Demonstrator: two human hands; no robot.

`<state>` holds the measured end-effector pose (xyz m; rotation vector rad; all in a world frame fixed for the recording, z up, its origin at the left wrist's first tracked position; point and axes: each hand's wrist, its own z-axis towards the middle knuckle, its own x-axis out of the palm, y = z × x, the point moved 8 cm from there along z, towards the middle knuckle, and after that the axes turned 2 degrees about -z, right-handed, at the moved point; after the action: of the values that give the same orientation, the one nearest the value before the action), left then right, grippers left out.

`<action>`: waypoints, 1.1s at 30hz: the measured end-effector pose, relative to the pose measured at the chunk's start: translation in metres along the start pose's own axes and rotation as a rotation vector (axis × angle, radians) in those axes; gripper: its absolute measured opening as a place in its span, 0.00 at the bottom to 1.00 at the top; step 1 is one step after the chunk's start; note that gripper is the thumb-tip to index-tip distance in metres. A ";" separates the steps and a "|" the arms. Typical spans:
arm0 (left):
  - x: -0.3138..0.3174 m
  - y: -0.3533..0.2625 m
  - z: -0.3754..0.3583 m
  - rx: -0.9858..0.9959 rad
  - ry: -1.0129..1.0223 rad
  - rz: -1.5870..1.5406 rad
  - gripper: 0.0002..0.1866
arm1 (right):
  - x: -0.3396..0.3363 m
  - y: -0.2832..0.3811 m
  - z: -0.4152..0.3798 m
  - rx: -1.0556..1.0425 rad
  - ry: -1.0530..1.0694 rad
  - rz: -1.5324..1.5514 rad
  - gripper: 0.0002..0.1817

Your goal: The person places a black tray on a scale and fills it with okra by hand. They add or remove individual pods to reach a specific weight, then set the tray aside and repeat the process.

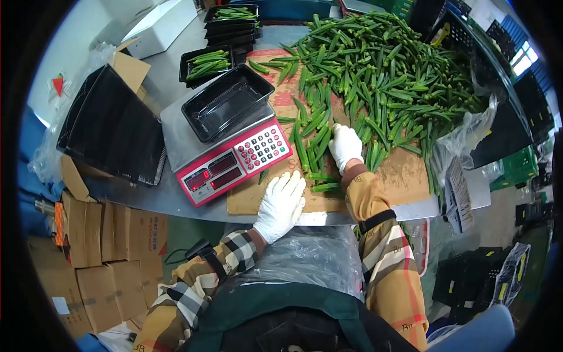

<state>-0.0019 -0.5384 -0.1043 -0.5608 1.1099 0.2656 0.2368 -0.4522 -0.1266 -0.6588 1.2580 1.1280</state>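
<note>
My left hand, in a white glove, lies flat with its fingers stretched out on the cardboard sheet at the table's front edge. It holds nothing. My right hand, gloved too, is closed at the near side of the okra pile, its fingertips on an okra pod partly hidden by them. Several loose okra pods lie between my hands and the scale. On the red digital scale sits a black plastic tray with nothing in it; the display shows red digits.
Behind the scale stands a black tray with okra, near a stack of trays. Nested black trays lean at the left, by a white foam box. A brush hangs at the right edge; cardboard boxes stand below left.
</note>
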 end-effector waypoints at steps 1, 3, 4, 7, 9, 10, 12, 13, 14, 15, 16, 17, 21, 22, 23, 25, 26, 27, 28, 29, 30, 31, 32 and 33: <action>-0.001 0.000 -0.001 0.003 -0.015 0.004 0.26 | -0.001 0.003 -0.002 -0.015 -0.005 -0.046 0.09; -0.002 -0.001 -0.003 0.004 -0.028 0.005 0.27 | -0.002 0.000 -0.004 0.020 0.058 -0.108 0.08; -0.003 -0.001 -0.003 0.003 -0.029 0.002 0.26 | -0.005 -0.001 -0.003 0.039 0.085 -0.140 0.08; -0.005 0.001 -0.003 0.007 -0.028 0.007 0.27 | -0.015 -0.002 -0.005 0.091 0.237 -0.098 0.11; -0.005 0.001 -0.004 0.007 -0.024 0.002 0.27 | -0.010 -0.011 -0.005 0.105 0.242 -0.096 0.16; -0.004 0.003 -0.004 0.006 -0.022 -0.005 0.27 | -0.010 -0.014 -0.006 0.103 0.237 -0.096 0.16; -0.003 0.003 -0.004 0.004 -0.024 -0.014 0.27 | -0.011 -0.017 -0.005 0.123 0.284 -0.074 0.15; -0.004 0.004 -0.004 0.004 -0.027 -0.015 0.27 | -0.009 -0.019 -0.003 0.129 0.289 -0.068 0.15; -0.005 0.004 -0.005 0.006 -0.028 -0.015 0.27 | -0.004 -0.024 -0.001 0.137 0.293 -0.060 0.14; -0.004 0.005 -0.005 0.003 -0.020 -0.018 0.27 | 0.002 -0.028 0.003 0.145 0.295 -0.048 0.14; -0.003 0.005 -0.005 0.002 -0.013 -0.018 0.27 | 0.008 -0.031 0.008 0.118 0.296 -0.041 0.12; -0.003 0.006 -0.004 0.003 -0.006 -0.017 0.27 | 0.011 -0.042 0.011 0.181 0.294 0.248 0.12; -0.005 0.008 -0.006 0.006 -0.013 -0.028 0.27 | -0.053 -0.081 0.009 0.426 0.081 1.139 0.10; -0.003 0.008 -0.006 0.002 -0.010 -0.025 0.27 | -0.068 -0.104 0.003 0.433 0.002 1.237 0.09; -0.002 0.007 -0.005 0.004 -0.007 -0.024 0.28 | -0.084 -0.130 -0.006 0.441 -0.086 1.332 0.09; -0.001 0.007 -0.004 -0.003 -0.002 -0.037 0.27 | -0.127 -0.171 -0.042 0.549 -0.221 1.218 0.10; -0.001 0.008 -0.004 -0.009 0.001 -0.043 0.27 | -0.140 -0.201 -0.064 0.534 -0.234 1.115 0.11; -0.001 0.008 -0.004 -0.005 0.001 -0.033 0.27 | -0.151 -0.237 -0.088 0.519 -0.241 1.013 0.13; 0.000 0.008 -0.004 -0.002 0.003 -0.022 0.27 | -0.159 -0.285 -0.118 0.538 -0.221 0.672 0.15; 0.001 0.007 -0.004 0.001 0.009 -0.011 0.27 | -0.164 -0.315 -0.143 0.548 -0.193 0.331 0.17; -0.001 0.005 -0.003 -0.012 0.022 0.003 0.26 | -0.183 -0.296 -0.167 0.633 -0.233 0.152 0.18; -0.001 0.004 -0.004 -0.013 0.010 -0.019 0.26 | -0.206 -0.267 -0.188 0.714 -0.272 -0.028 0.19; -0.002 0.005 -0.005 -0.013 -0.001 -0.037 0.26 | -0.191 -0.280 -0.203 0.684 -0.305 0.005 0.18; -0.001 0.005 -0.006 -0.010 -0.013 -0.051 0.26 | -0.194 -0.241 -0.200 0.608 -0.281 0.005 0.19</action>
<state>-0.0097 -0.5378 -0.1066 -0.5947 1.0806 0.2298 0.3937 -0.7721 -0.0332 -0.0383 1.2666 0.7465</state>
